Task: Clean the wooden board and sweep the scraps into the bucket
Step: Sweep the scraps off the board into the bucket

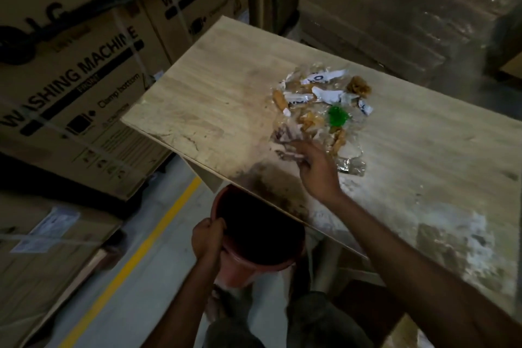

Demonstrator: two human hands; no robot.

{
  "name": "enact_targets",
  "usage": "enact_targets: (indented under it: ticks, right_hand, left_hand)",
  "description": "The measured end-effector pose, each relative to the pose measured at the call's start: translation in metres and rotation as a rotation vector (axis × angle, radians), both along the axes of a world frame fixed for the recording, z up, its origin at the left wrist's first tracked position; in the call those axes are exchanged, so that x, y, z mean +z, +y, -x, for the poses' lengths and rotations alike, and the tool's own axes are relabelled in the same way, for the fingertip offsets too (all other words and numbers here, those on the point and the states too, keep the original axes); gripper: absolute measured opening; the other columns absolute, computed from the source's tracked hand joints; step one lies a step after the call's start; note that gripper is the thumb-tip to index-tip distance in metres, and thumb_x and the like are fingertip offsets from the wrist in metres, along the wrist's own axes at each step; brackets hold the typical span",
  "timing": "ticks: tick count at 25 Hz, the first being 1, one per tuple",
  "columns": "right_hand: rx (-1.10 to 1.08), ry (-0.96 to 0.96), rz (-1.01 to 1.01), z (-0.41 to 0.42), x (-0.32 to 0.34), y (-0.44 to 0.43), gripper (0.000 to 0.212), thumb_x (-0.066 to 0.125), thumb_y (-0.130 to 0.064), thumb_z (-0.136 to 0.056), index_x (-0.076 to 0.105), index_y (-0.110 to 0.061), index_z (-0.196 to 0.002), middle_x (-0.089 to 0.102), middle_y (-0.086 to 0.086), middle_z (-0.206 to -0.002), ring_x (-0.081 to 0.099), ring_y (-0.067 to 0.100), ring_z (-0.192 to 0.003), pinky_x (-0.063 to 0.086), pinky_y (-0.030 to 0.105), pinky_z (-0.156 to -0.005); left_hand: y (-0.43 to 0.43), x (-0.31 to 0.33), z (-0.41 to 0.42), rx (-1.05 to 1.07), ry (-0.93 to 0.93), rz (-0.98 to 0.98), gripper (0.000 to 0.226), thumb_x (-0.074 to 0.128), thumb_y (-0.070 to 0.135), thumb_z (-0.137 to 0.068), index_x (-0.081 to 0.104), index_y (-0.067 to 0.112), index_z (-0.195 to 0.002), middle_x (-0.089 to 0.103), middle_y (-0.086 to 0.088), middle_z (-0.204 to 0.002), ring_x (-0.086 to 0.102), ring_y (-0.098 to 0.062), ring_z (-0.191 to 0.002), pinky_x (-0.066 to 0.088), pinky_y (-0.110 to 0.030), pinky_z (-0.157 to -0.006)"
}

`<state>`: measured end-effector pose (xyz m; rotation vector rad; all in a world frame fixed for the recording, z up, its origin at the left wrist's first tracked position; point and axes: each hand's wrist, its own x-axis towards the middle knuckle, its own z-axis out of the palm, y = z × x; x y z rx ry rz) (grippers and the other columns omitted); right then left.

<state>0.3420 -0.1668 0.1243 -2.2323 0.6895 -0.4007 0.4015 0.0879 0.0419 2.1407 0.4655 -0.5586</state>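
A pale wooden board (pixel 214 99) lies before me, stained dark near its front edge and dusted white at the right. On its middle sits a heap of scraps (pixel 319 104): clear plastic wrap, torn white paper, brown crumbs and a green piece (pixel 337 116). My right hand (pixel 316 169) rests open on the board at the near side of the heap, fingers spread and touching the plastic. My left hand (pixel 207 237) grips the rim of a reddish-brown bucket (pixel 243 268), held just below the board's front edge.
Stacked washing-machine cartons (pixel 76 87) stand close on the left. Wrapped boxes (pixel 395 8) fill the back right. A yellow line (pixel 135 257) runs along the grey floor below. My legs show beneath the bucket.
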Motion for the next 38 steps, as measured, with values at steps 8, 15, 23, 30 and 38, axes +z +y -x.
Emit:
enact_targets:
  ticks: [8, 15, 23, 30, 38]
  right_hand:
    - [-0.106, 0.271, 0.309, -0.066, 0.003, -0.089, 0.035, 0.053, -0.030, -0.095, 0.072, -0.020, -0.122, 0.067, 0.017, -0.130, 0.057, 0.040, -0.125, 0.049, 0.050, -0.100]
    - [0.284, 0.495, 0.400, -0.025, -0.082, -0.062, 0.061, 0.034, -0.039, -0.079, 0.064, -0.042, -0.132, 0.051, 0.005, -0.155, 0.047, 0.034, -0.141, 0.035, 0.053, -0.115]
    - [0.214, 0.521, 0.323, 0.022, -0.080, 0.063, 0.052, 0.041, -0.040, -0.087, 0.055, -0.044, -0.137, 0.033, -0.009, -0.164, 0.037, 0.039, -0.143, 0.041, 0.054, -0.110]
    - [0.344, 0.445, 0.201, 0.049, -0.055, 0.132, 0.075, 0.020, -0.060, -0.088, 0.051, -0.032, -0.150, 0.042, -0.002, -0.162, 0.022, 0.036, -0.155, 0.024, 0.053, -0.122]
    - [0.285, 0.176, 0.089, 0.056, -0.054, 0.130, 0.051, 0.039, -0.027, -0.091, 0.067, -0.014, -0.132, 0.059, 0.009, -0.144, 0.052, 0.031, -0.135, 0.043, 0.047, -0.113]
  left_hand:
    - [-0.034, -0.011, 0.013, 0.114, 0.005, 0.074, 0.020, 0.062, 0.028, -0.057, 0.052, 0.011, -0.053, 0.042, -0.011, -0.050, 0.047, -0.024, -0.050, 0.043, -0.048, -0.046]
    - [-0.050, -0.007, 0.019, 0.163, 0.112, 0.161, 0.015, 0.062, 0.023, -0.052, 0.051, 0.016, -0.043, 0.042, -0.001, -0.045, 0.042, -0.023, -0.051, 0.037, -0.036, -0.051]
    - [-0.045, 0.001, 0.012, 0.190, 0.110, 0.217, 0.024, 0.065, 0.015, -0.056, 0.046, 0.014, -0.042, 0.036, 0.001, -0.042, 0.036, -0.022, -0.045, 0.034, -0.033, -0.050]
    - [-0.029, 0.002, 0.010, 0.191, 0.149, 0.242, 0.013, 0.066, 0.014, -0.052, 0.053, 0.015, -0.049, 0.051, -0.007, -0.052, 0.048, -0.024, -0.051, 0.040, -0.034, -0.051]
    - [-0.021, -0.005, 0.024, 0.257, 0.129, 0.271, 0.022, 0.067, 0.012, -0.081, 0.059, 0.013, -0.061, 0.054, -0.008, -0.061, 0.048, -0.023, -0.055, 0.037, -0.027, -0.049]
